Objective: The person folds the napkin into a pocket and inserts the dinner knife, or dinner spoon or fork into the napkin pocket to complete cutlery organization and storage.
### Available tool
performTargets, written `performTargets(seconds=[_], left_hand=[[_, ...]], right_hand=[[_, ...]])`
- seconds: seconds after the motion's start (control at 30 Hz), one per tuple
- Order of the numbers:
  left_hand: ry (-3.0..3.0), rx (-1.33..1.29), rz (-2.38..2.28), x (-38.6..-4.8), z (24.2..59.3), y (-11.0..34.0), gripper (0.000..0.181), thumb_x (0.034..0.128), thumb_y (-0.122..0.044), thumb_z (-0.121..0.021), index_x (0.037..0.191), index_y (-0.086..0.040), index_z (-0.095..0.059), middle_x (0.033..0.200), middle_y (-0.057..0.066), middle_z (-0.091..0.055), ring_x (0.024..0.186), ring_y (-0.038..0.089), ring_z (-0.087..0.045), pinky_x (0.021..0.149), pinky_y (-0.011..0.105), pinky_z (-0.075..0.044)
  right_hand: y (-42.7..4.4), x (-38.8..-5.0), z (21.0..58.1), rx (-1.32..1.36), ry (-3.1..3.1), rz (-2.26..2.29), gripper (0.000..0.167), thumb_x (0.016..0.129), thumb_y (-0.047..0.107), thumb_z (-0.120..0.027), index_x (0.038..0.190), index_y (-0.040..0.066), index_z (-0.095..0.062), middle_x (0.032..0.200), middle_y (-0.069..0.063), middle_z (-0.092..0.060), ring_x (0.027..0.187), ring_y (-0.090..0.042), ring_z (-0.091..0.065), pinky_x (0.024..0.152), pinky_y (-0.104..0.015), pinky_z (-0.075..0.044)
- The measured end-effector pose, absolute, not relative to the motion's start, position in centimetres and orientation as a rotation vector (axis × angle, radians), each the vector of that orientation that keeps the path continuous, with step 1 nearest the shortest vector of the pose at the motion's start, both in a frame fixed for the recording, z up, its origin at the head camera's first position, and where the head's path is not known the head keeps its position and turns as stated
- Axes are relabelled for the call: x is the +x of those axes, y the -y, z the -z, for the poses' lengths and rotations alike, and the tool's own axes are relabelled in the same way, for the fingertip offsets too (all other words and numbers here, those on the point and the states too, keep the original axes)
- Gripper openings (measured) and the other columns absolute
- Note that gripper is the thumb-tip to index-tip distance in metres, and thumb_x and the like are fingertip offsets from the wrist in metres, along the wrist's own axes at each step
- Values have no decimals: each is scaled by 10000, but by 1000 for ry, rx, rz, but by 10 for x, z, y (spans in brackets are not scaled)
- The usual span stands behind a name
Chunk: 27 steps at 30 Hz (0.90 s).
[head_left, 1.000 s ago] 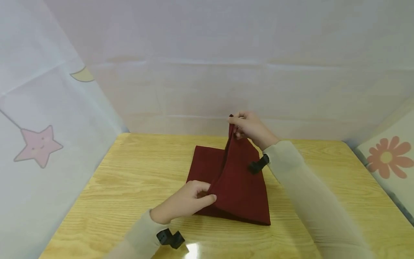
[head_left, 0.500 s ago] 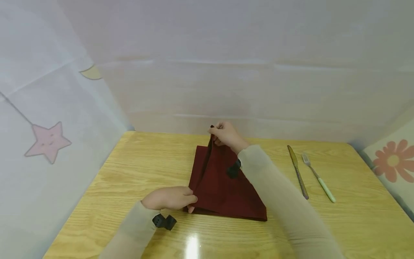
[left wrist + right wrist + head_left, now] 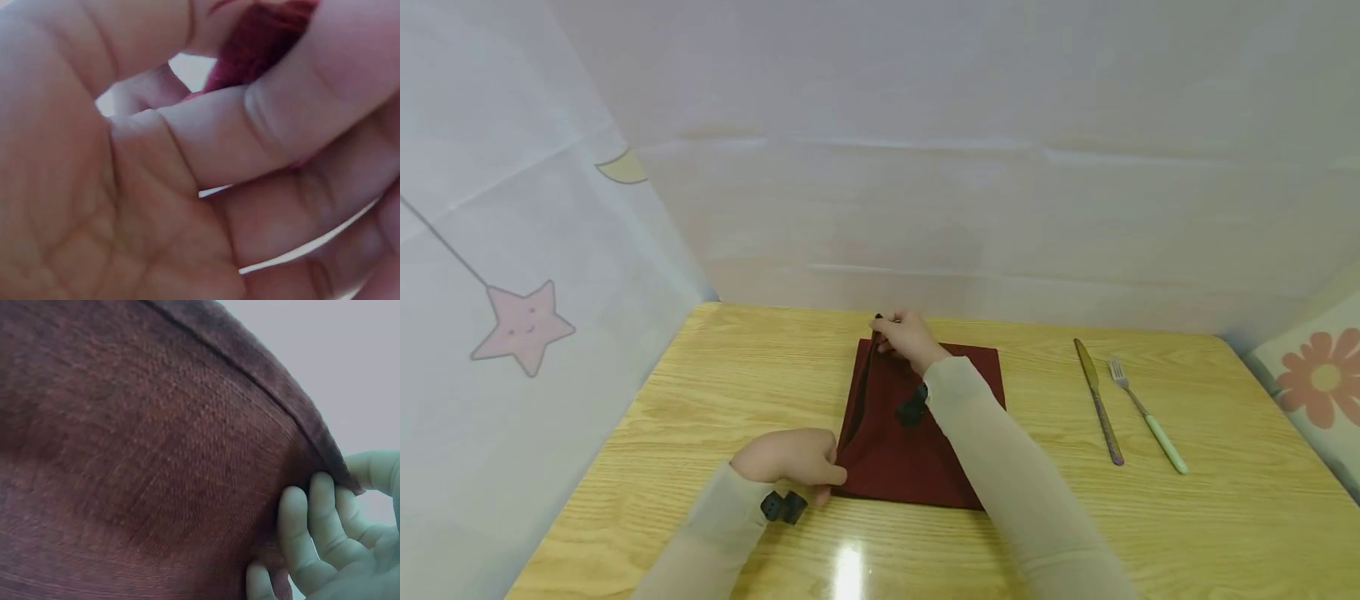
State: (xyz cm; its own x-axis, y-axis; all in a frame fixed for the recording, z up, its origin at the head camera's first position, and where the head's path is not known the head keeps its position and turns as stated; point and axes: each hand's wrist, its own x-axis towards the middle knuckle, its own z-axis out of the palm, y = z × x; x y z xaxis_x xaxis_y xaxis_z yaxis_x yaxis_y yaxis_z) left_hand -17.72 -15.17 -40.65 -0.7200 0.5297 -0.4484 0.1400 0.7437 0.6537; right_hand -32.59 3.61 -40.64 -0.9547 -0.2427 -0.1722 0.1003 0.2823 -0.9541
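While both hands hold one edge of the dark red cloth (image 3: pixel 901 462), part of it lifted off the layer beneath, I read the step as laying a fold. The cloth is in the middle of the tabletop (image 3: pixel 711 392); the right hand (image 3: pixel 910 337) has its grip pinching the far left corner, the left hand (image 3: pixel 790 458) pinches the near left one. Lowering the two together, edge over edge, looks best to me; I'd put a light tension between them so the slack bowing along that edge doesn't set into a crease. Off to the right, a knife (image 3: pixel 1097 396) and a fork (image 3: pixel 1146 414) lie side by side, well apart from the cloth, so neither blocks anything. What does get in my way is the right sleeve (image 3: pixel 1003 475), crossing the cloth and hiding some of its right side.
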Motion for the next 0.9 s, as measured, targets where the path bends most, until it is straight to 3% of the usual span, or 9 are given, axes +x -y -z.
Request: performTargets(seconds=[0.13,0.27,0.37,0.53,0.77,0.9], left_hand=[[-2316,439,-741,-177,409,151,389,907,-93,-594,536,-34,-694,465,-23,-568,434,44,-299,490,191,-299],[-2275,322,-798,-178,410,151,414,972,-127,-603,585,0,-679,527,30,-632,491,78,-548,583,216,-495],[-2277,230,-837,-178,411,151,461,1025,-170,-588,600,-3,-654,546,60,-642,522,141,-646,600,273,-561],[-2338,178,-818,-179,413,152,477,1036,-155,-581,591,3,-650,521,71,-618,514,187,-677,591,297,-583],[-2485,226,-735,-184,419,157,420,1004,-200,-647,614,-45,-630,540,30,-613,515,146,-615,565,262,-501],[-2597,269,-685,-186,420,160,352,1033,-205,-597,701,-91,-608,600,18,-618,567,149,-539,631,312,-443]], right_hand=[[-35,-326,422,-145,-2271,1696,177,1043,235,-586,998,66,-615,958,-79,-651,785,-189,-667,668,-307,-476],[-35,-326,432,-180,-2226,1664,190,1049,216,-575,1141,57,-624,1051,-110,-685,914,-244,-692,884,-377,-529],[-35,-324,434,-234,-2185,1656,239,1047,205,-572,1226,49,-603,1166,-127,-676,1042,-280,-684,1042,-445,-468],[-38,-319,433,-288,-2137,1678,295,1046,198,-574,1290,34,-582,1335,-116,-599,1180,-291,-635,1125,-483,-381],[-54,-302,420,-315,-2204,1623,316,1036,228,-587,1296,49,-598,1326,-87,-614,1166,-266,-628,1010,-511,-449],[-68,-287,410,-426,-2267,1532,310,1050,220,-570,1300,39,-600,1308,-116,-608,1157,-294,-606,973,-496,-482]])
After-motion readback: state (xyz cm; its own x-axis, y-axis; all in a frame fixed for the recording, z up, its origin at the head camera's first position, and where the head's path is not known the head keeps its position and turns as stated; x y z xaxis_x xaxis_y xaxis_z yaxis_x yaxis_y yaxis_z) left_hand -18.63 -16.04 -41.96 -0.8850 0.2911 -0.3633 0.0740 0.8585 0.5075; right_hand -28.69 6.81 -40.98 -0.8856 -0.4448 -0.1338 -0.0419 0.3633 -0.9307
